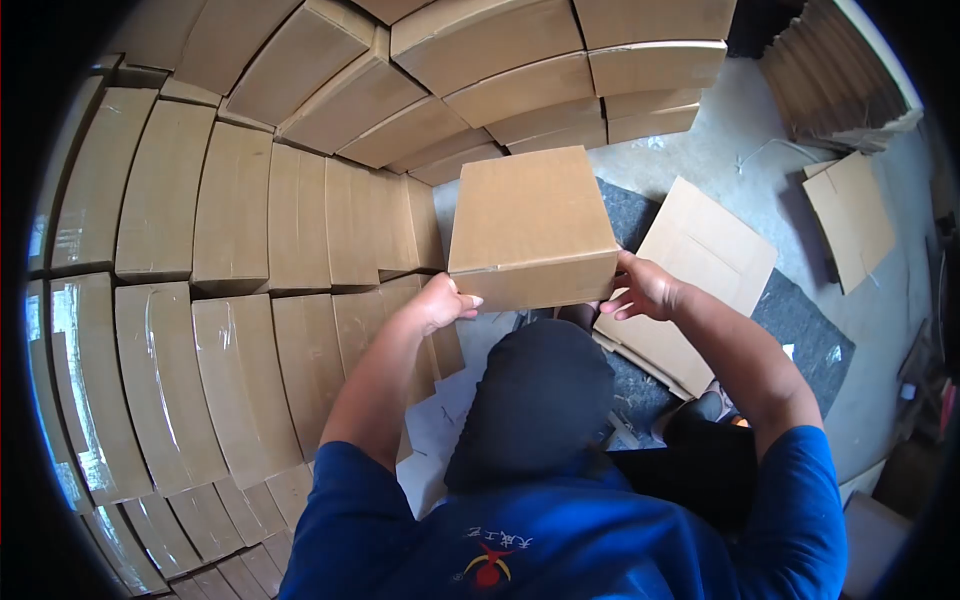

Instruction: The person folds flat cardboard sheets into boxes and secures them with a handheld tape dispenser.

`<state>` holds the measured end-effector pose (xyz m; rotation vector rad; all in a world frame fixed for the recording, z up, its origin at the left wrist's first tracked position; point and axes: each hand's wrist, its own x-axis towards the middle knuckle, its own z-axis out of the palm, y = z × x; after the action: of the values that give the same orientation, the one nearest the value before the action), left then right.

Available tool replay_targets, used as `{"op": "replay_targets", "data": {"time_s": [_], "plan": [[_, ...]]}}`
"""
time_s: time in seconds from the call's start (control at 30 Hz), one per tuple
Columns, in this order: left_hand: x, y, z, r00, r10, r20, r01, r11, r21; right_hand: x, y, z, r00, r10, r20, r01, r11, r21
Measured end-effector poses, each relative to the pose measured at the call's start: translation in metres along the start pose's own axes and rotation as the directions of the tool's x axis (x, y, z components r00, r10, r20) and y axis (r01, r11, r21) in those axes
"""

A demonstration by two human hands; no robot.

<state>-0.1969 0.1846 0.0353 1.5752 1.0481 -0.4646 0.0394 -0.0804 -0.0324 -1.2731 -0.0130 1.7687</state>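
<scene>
A closed brown cardboard box [535, 215] is held up in front of me between both hands. My left hand [446, 303] grips its near left corner, with the thumb on the front face and the other fingers mostly hidden. At the near right corner my right hand [645, 287] holds the side, its fingers curled and partly behind the box. Below and to the right of the box, flat cardboard sheets [700, 265] lie on a dark mat.
Stacked cardboard boxes form a wall on the left [230, 200] and across the back [520, 90]. Flattened cardboard [840, 75] is piled at the far right, with a loose cardboard piece [850, 220] beside it. The dark mat [805, 325] covers part of the concrete floor.
</scene>
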Motion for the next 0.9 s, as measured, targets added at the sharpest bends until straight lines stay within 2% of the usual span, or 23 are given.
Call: {"op": "replay_targets", "data": {"time_s": [0.07,0.13,0.23,0.27,0.3,0.33,0.37,0.4,0.47,0.5,0.53,0.6,0.63,0.67,0.7,0.73,0.8,0.83,0.9], "plan": [[0.024,-0.072,0.001,0.988,-0.027,-0.153,0.009,0.993,-0.116,0.039,0.013,0.022,0.999,0.017,-0.031,-0.018,1.000,-0.008],[0.032,-0.107,0.007,0.955,-0.074,-0.286,0.016,0.980,-0.200,0.070,0.022,0.047,0.993,-0.003,-0.114,0.011,0.997,0.071],[0.050,-0.132,0.001,0.911,-0.138,-0.388,0.051,0.973,-0.226,0.120,0.037,0.071,0.972,-0.013,-0.236,0.057,0.982,0.181],[0.058,-0.135,-0.003,0.882,-0.154,-0.445,0.041,0.967,-0.253,0.141,0.043,0.068,0.979,-0.019,-0.205,0.055,0.983,0.174],[0.066,-0.139,-0.005,0.884,-0.159,-0.439,0.044,0.965,-0.260,0.142,0.037,0.079,0.966,-0.019,-0.259,0.074,0.976,0.205],[0.076,-0.143,-0.007,0.831,-0.237,-0.503,0.069,0.941,-0.330,0.143,0.031,0.092,0.949,-0.020,-0.315,0.098,0.967,0.234],[0.088,-0.143,-0.010,0.771,-0.310,-0.556,0.082,0.914,-0.397,0.151,0.029,0.091,0.964,-0.023,-0.264,0.093,0.963,0.254],[0.108,-0.158,-0.013,0.777,-0.311,-0.548,0.082,0.913,-0.400,0.156,0.027,0.091,0.975,-0.021,-0.221,0.073,0.971,0.228],[0.144,-0.197,-0.015,0.667,-0.341,-0.662,-0.141,0.815,-0.561,0.161,0.027,0.093,0.987,-0.019,-0.160,0.042,0.988,0.147],[0.150,-0.191,-0.013,0.589,-0.441,-0.677,-0.134,0.773,-0.620,0.163,0.029,0.095,0.990,-0.035,-0.134,0.052,0.990,0.130],[0.143,-0.166,-0.009,0.594,-0.444,-0.671,-0.126,0.772,-0.623,0.166,0.030,0.095,0.993,-0.053,-0.106,0.065,0.991,0.113],[0.115,-0.102,0.004,0.543,-0.721,-0.430,-0.092,0.458,-0.884,0.172,0.029,0.095,0.996,-0.067,-0.064,0.076,0.987,0.142],[0.118,-0.104,0.014,0.545,-0.662,-0.514,-0.082,0.568,-0.819,0.171,0.023,0.098,0.992,-0.057,-0.109,0.071,0.989,0.133],[0.121,-0.111,0.025,0.517,-0.519,-0.681,-0.091,0.757,-0.647,0.170,0.019,0.102,0.987,-0.044,-0.152,0.063,0.990,0.127],[0.122,-0.115,0.032,0.491,-0.338,-0.803,-0.090,0.897,-0.433,0.170,0.017,0.104,0.988,-0.042,-0.150,0.062,0.989,0.132],[0.122,-0.121,0.031,0.477,-0.087,-0.874,-0.074,0.987,-0.139,0.170,0.015,0.106,0.986,0.034,-0.165,-0.020,0.996,0.083],[0.115,-0.115,0.019,0.412,0.258,-0.874,-0.045,0.964,0.264,0.171,0.012,0.106,0.960,0.180,-0.212,-0.186,0.982,-0.008],[0.120,-0.118,0.006,0.439,0.269,-0.858,-0.071,0.962,0.265,0.172,0.013,0.108,0.963,0.186,-0.196,-0.195,0.980,-0.027],[0.134,-0.126,-0.016,0.471,0.146,-0.870,-0.019,0.988,0.155,0.177,0.014,0.114,0.975,0.120,-0.188,-0.145,0.982,-0.124]]}}
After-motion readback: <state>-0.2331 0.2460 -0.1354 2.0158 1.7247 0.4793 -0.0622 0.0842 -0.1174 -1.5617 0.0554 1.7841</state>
